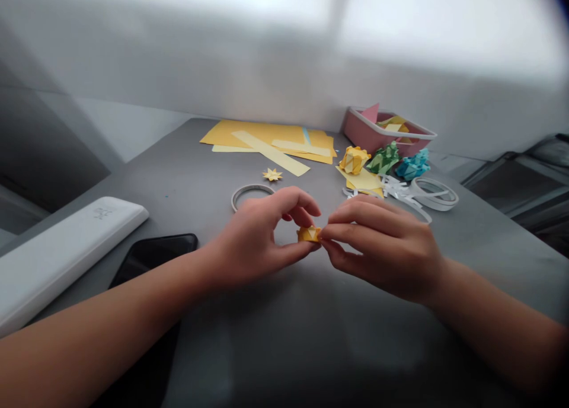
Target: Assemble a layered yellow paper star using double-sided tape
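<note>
A small folded yellow paper piece (pixel 309 234) is pinched between both of my hands over the grey table (pixel 275 337). My left hand (pixel 258 236) grips it from the left with thumb and fingers curled. From the right, my right hand (pixel 377 245) pinches its edge with the fingertips pressed together. Just behind the hands lies a roll of tape (pixel 251 193), and a small yellow paper star (pixel 272 174) sits a bit farther back.
Yellow paper sheets (pixel 271 138) lie at the back. A pink tray (pixel 386 132) holds paper scraps, with yellow (pixel 353 159), green (pixel 384 158) and blue (pixel 413 165) folded shapes before it. White tape strips (pixel 427 194) lie right. A white case (pixel 62 248) and dark phone (pixel 155 251) lie left.
</note>
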`<state>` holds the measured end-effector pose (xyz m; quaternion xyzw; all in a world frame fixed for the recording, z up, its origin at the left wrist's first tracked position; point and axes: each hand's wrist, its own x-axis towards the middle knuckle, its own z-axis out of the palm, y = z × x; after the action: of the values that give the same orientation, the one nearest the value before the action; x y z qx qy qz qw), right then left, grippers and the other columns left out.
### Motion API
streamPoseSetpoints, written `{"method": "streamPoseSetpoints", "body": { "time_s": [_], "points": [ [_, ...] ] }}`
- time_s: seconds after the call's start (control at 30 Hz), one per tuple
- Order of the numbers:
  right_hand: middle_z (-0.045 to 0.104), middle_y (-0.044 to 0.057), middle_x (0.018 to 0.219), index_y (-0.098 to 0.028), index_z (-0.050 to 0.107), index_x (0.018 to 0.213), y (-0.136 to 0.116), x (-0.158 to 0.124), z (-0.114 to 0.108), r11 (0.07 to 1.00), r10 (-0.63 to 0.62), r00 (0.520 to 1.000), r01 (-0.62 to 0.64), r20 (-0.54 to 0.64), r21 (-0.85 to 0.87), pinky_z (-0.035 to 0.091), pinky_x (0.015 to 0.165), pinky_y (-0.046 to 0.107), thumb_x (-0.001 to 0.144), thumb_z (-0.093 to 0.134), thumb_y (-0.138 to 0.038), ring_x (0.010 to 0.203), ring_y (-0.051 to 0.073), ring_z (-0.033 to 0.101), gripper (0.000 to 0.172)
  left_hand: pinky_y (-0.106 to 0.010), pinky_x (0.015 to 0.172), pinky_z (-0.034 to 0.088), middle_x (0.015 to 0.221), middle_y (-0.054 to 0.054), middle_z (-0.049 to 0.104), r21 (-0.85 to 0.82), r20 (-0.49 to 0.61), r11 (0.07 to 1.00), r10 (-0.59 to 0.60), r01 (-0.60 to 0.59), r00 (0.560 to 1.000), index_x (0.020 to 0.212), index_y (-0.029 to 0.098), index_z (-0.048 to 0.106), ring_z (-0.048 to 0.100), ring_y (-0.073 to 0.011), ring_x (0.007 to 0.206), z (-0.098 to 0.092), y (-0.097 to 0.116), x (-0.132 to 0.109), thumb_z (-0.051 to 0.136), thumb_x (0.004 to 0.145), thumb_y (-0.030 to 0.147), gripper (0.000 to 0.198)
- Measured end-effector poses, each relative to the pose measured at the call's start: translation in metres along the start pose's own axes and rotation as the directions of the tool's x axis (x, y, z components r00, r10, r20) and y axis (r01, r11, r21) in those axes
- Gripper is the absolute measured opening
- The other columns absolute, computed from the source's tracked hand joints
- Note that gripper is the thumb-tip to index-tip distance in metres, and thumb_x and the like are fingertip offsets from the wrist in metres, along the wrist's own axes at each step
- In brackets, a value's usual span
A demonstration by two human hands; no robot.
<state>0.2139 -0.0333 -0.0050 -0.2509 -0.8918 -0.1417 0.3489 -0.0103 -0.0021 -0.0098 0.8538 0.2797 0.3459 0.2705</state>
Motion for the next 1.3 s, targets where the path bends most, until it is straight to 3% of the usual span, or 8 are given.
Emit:
{"method": "streamPoseSetpoints", "body": {
  "time_s": [0.3, 0.6, 0.7, 0.8, 0.97, 1.17, 1.3],
  "points": [
    [0.068, 0.002, 0.08, -0.026, 0.066, 0.089, -0.003, 0.004, 0.001, 0.998, 0.047, 0.999, -0.047, -0.023, 0.037, 0.058, 0.069, 0.033, 0.082, 0.068, -0.01, 0.075, 0.017, 0.065, 0.018, -0.034, 0.081, 0.055, 0.098, -0.003, 0.069, -0.072, 0.0, 0.997, -0.021, 0.021, 1.0, 0.106, 0.021, 0.056, 0.069, -0.0176, 0.091, 0.001, 0.0, 0.001, 0.071, 0.082, 0.024, 0.028],
    [0.068, 0.003, 0.08, -0.022, 0.067, 0.089, -0.007, 0.007, -0.002, 0.985, 0.154, 0.987, -0.151, -0.036, 0.08, 0.055, 0.064, 0.028, 0.084, 0.067, -0.011, 0.07, 0.014, 0.064, 0.012, -0.031, 0.084, 0.054, 0.094, -0.001, 0.071, -0.107, -0.004, 0.994, 0.022, -0.022, 1.0, 0.097, 0.022, 0.064, 0.067, -0.0156, 0.09, -0.001, 0.004, 0.002, 0.07, 0.085, 0.026, 0.014],
    [0.068, 0.004, 0.082, -0.021, 0.067, 0.088, -0.006, 0.007, -0.002, 0.983, 0.17, 0.984, -0.165, -0.054, 0.086, 0.055, 0.064, 0.028, 0.083, 0.067, -0.011, 0.071, 0.014, 0.065, 0.011, -0.034, 0.093, 0.052, 0.106, -0.003, 0.072, -0.076, -0.074, 0.997, 0.029, -0.035, 0.997, 0.096, 0.023, 0.065, 0.067, -0.0181, 0.101, 0.0, 0.005, 0.001, 0.072, 0.086, 0.029, 0.014],
    [0.067, 0.004, 0.081, -0.022, 0.066, 0.087, -0.007, 0.007, -0.001, 0.98, 0.196, 0.977, -0.191, -0.085, 0.058, 0.055, 0.065, 0.029, 0.084, 0.067, -0.011, 0.071, 0.015, 0.065, 0.011, -0.037, 0.098, 0.05, 0.113, -0.005, 0.068, 0.054, -0.216, 0.996, 0.081, -0.071, 0.973, 0.087, 0.023, 0.067, 0.063, -0.0215, 0.111, 0.001, 0.004, 0.001, 0.077, 0.082, 0.033, 0.014],
    [0.065, 0.002, 0.078, -0.025, 0.066, 0.086, -0.011, 0.008, 0.003, 0.975, 0.218, 0.965, -0.223, -0.143, -0.017, 0.053, 0.062, 0.031, 0.084, 0.066, -0.012, 0.068, 0.015, 0.063, 0.013, -0.034, 0.082, 0.052, 0.098, -0.005, 0.059, 0.216, -0.327, 0.973, 0.154, -0.085, 0.933, 0.078, 0.025, 0.068, 0.06, -0.0203, 0.096, 0.001, 0.006, 0.002, 0.077, 0.081, 0.034, 0.013],
    [0.065, 0.002, 0.074, -0.024, 0.066, 0.082, -0.013, 0.01, 0.008, 0.975, 0.201, 0.958, -0.216, -0.205, -0.056, 0.053, 0.061, 0.03, 0.083, 0.067, -0.01, 0.066, 0.015, 0.062, 0.013, -0.032, 0.068, 0.05, 0.094, -0.005, 0.052, 0.278, -0.365, 0.959, 0.158, -0.054, 0.918, 0.077, 0.024, 0.068, 0.056, -0.0175, 0.083, 0.004, 0.006, 0.001, 0.077, 0.08, 0.032, 0.013],
    [0.064, 0.001, 0.07, -0.022, 0.065, 0.078, -0.008, 0.01, 0.009, 0.975, 0.158, 0.953, -0.192, -0.258, -0.114, 0.053, 0.059, 0.03, 0.082, 0.069, -0.01, 0.063, 0.015, 0.062, 0.013, -0.031, 0.067, 0.051, 0.097, -0.004, 0.055, 0.276, -0.386, 0.958, 0.181, -0.074, 0.905, 0.077, 0.023, 0.074, 0.055, -0.013, 0.074, 0.008, 0.007, 0.002, 0.079, 0.079, 0.029, 0.007]
  ]
}}
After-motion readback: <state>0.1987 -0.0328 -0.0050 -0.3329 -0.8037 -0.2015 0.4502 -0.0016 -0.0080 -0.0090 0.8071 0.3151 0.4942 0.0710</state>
